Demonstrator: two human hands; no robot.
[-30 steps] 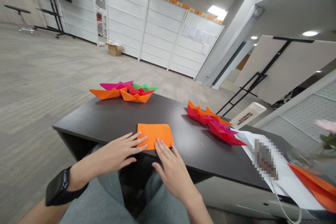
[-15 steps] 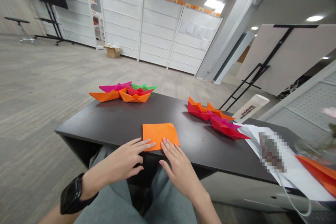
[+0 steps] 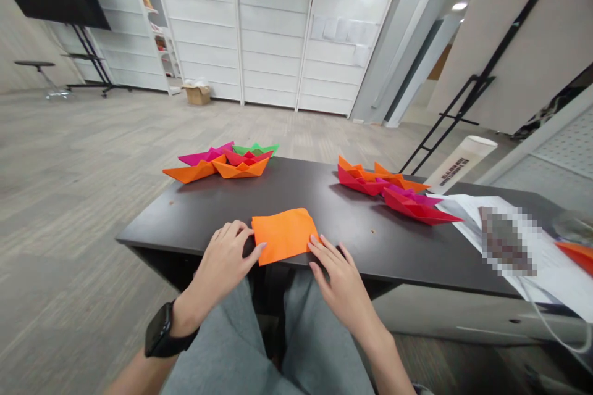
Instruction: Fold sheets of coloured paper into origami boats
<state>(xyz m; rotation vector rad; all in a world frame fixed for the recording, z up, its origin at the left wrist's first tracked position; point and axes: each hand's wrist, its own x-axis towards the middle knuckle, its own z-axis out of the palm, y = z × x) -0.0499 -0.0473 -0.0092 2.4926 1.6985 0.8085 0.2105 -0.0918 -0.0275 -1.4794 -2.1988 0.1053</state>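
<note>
The left hand [image 3: 225,256] and right hand [image 3: 340,281] are open, fingertips touching opposite edges of the orange paper [image 3: 283,236] on the dark table [image 3: 185,210]. Light, even pressure keeps it flat. Farther away stand paper boats [image 3: 220,163].

A square sheet of orange origami paper [image 3: 285,236] lies flat and unfolded in the lower middle of the frame, turned slightly askew on the dark surface [image 3: 296,182], overhanging or right at its near edge. The left hand [image 3: 222,262] touches its left side, the right hand [image 3: 340,281] its lower right edge.
</note>
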